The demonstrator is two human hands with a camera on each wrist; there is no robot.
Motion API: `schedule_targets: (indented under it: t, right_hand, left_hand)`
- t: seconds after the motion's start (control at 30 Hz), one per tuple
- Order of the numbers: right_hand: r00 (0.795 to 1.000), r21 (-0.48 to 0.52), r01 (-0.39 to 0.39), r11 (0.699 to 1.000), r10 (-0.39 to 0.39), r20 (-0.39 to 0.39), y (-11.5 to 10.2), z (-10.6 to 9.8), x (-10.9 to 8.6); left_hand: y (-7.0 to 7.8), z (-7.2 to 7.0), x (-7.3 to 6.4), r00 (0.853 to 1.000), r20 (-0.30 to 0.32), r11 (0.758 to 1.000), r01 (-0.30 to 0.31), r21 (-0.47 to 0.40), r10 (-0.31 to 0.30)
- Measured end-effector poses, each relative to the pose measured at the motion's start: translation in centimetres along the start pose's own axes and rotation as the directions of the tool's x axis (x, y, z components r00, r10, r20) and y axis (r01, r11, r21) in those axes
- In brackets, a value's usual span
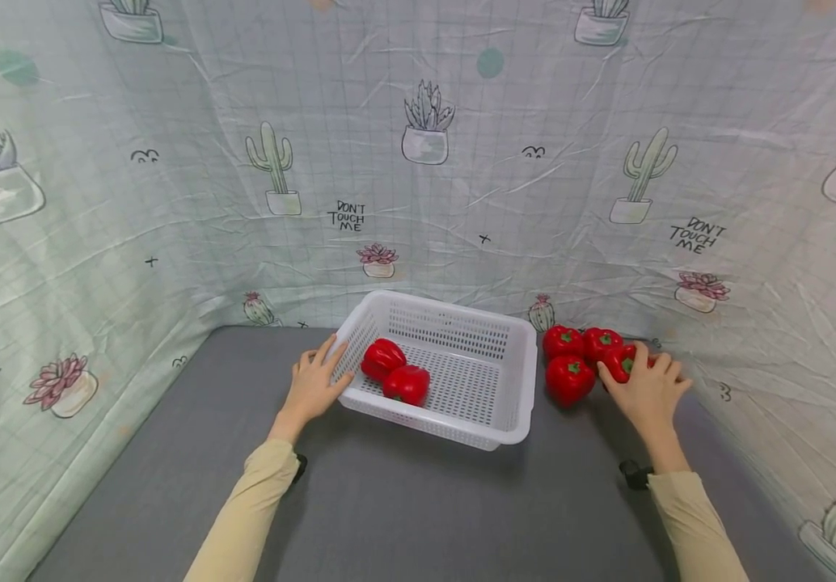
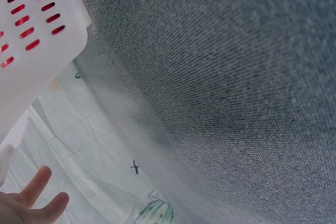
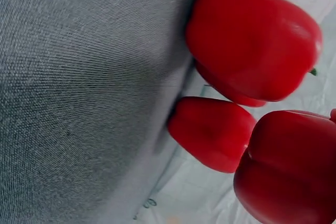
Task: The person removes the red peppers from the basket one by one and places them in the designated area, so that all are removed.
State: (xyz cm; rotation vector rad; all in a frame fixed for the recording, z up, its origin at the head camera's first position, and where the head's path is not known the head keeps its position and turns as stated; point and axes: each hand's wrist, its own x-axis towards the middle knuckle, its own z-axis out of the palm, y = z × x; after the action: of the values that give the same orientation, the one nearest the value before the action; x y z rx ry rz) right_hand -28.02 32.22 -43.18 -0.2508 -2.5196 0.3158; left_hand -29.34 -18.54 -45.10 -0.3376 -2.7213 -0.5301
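Note:
A white perforated plastic basket [image 1: 440, 422] stands on the grey tabletop with two red bell peppers [image 1: 407, 385] in its left part. My left hand [image 1: 310, 386] rests at the basket's left rim, fingers spread and fairly straight. Two outstretched fingers [image 2: 50, 208] show beside the basket [image 2: 58, 51] in the left wrist view. To the right of the basket my right hand [image 1: 647, 392] grips a red bell pepper [image 3: 294, 166], which looks raised off the tabletop. Several other red bell peppers [image 1: 569, 380] cluster just left of that hand.
The grey tabletop [image 1: 403, 509] runs up to a pale cactus-print sheet [image 1: 447, 210] behind and at both sides. The pepper cluster lies close to the back edge and beside the basket's right wall [image 1: 525, 396].

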Motion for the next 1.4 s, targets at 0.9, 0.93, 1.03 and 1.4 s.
schedule_targets:
  t: [0.9, 0.93, 1.03, 1.4]
  right_hand:
    - [0.978, -0.087, -0.017, 0.996, 0.034, 0.205, 2.3, 3.7, 0.8]
    - [0.976, -0.090, -0.017, 0.996, 0.036, 0.215, 2.4, 3.7, 0.8]
    - [0.970, -0.096, -0.007, 0.995, 0.030, 0.241, 2.5, 3.9, 0.9]
    - [0.957, -0.099, 0.041, 0.994, -0.010, 0.291, 2.7, 4.1, 0.5]
  left_hand:
    - [0.1, 0.0, -0.1, 1.000, 0.004, 1.000, 0.007, -0.001, -0.007]
    - [0.1, 0.0, 0.0, 1.000, 0.005, 1.000, 0.007, 0.000, -0.007]
    - [0.1, 0.0, -0.1, 1.000, 0.003, 1.000, 0.008, 0.002, -0.008]
    - [0.0, 0.1, -0.1, 1.000, -0.022, 1.000, -0.009, 0.006, 0.009]
